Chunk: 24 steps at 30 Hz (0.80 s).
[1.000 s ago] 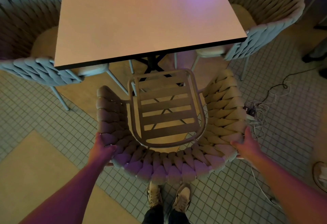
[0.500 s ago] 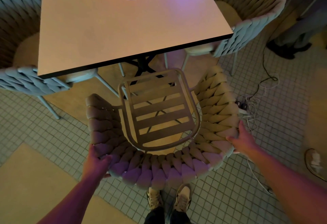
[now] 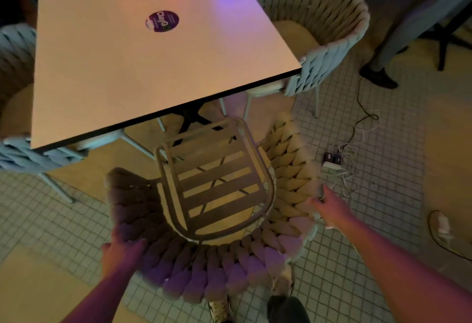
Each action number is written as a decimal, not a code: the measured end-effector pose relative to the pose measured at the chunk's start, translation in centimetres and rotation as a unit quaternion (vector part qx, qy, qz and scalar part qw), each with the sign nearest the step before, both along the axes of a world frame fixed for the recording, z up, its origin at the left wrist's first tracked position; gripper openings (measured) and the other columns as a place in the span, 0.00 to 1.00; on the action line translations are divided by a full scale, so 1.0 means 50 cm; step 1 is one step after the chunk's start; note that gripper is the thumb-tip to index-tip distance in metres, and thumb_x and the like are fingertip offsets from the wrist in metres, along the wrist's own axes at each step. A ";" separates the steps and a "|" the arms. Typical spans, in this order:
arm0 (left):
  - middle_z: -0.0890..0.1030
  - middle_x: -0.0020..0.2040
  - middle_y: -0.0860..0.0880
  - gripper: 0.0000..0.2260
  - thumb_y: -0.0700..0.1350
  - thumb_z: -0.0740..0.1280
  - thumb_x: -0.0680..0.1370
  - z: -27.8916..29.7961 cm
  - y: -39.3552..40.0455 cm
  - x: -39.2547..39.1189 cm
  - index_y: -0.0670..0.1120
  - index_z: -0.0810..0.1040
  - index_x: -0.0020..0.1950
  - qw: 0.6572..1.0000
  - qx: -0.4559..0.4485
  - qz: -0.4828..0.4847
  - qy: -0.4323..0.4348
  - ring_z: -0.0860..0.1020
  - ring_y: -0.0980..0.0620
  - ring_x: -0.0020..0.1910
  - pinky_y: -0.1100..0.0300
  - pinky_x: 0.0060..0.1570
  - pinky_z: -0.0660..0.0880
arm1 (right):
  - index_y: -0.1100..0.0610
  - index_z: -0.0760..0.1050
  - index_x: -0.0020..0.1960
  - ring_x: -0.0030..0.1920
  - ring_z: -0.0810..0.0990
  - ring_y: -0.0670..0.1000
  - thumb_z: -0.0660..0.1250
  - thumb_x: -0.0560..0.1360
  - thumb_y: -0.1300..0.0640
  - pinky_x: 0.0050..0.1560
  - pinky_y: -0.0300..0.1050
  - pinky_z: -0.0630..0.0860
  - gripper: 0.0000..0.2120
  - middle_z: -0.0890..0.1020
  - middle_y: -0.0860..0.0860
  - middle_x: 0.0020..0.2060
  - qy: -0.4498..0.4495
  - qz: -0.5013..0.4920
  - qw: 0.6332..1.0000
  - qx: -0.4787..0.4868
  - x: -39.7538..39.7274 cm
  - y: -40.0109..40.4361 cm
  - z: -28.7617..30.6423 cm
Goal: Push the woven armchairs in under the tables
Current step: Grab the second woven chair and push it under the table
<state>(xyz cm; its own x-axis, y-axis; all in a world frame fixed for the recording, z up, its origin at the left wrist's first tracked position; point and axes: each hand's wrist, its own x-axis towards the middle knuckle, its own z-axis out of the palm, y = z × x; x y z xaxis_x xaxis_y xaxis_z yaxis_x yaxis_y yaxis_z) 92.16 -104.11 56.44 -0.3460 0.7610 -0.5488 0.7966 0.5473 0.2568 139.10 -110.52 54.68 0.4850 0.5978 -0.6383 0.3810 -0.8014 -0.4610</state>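
- My left hand (image 3: pixel 122 252) reaches forward and down, forearm bare, fingers curled in a closed grip.
- My right hand (image 3: pixel 332 208) stretches further out, arm nearly straight, fingers likewise clamped.

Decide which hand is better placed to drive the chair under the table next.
Left, probably. The left hand grips the armchair at its rear curve, behind the seat; the right hand holds its side.

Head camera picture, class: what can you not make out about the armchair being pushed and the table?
- Armchair legs: hidden beneath its woven back and slatted seat.
- Table base: mostly covered by the tabletop.
- Left hand grip: fingers blurred and dim.
- Sticker small print: too small.
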 end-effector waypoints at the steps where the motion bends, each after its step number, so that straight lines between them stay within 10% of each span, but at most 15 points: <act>1: 0.78 0.55 0.31 0.22 0.46 0.71 0.71 0.004 0.008 0.013 0.43 0.74 0.64 1.000 -0.008 0.027 0.011 0.74 0.32 0.57 0.44 0.55 0.74 | 0.53 0.66 0.72 0.47 0.78 0.53 0.64 0.77 0.48 0.48 0.49 0.79 0.25 0.79 0.53 0.57 0.006 0.003 1.000 0.001 0.009 0.005 0.002; 9: 0.71 0.67 0.35 0.29 0.54 0.67 0.74 0.050 0.085 0.295 0.46 0.66 0.73 0.998 -0.014 -0.016 0.062 0.70 0.32 0.65 0.42 0.62 0.68 | 0.52 0.76 0.54 0.45 0.80 0.53 0.59 0.79 0.43 0.48 0.54 0.79 0.15 0.81 0.54 0.48 0.176 -0.026 0.984 -0.003 0.133 0.054 -0.006; 13: 0.73 0.67 0.38 0.25 0.53 0.66 0.76 0.054 0.171 0.572 0.45 0.69 0.72 0.998 0.027 -0.051 0.039 0.73 0.37 0.64 0.41 0.61 0.71 | 0.57 0.73 0.66 0.62 0.78 0.56 0.59 0.79 0.45 0.61 0.55 0.76 0.21 0.79 0.55 0.62 0.147 0.017 0.989 0.006 0.282 0.118 0.019; 24: 0.78 0.64 0.37 0.24 0.52 0.67 0.77 0.128 0.481 1.165 0.39 0.74 0.68 0.965 0.126 -0.096 -0.211 0.75 0.39 0.64 0.49 0.63 0.70 | 0.54 0.65 0.74 0.64 0.77 0.52 0.62 0.78 0.43 0.63 0.47 0.73 0.28 0.76 0.55 0.67 0.048 -0.003 0.990 0.134 0.673 0.403 0.168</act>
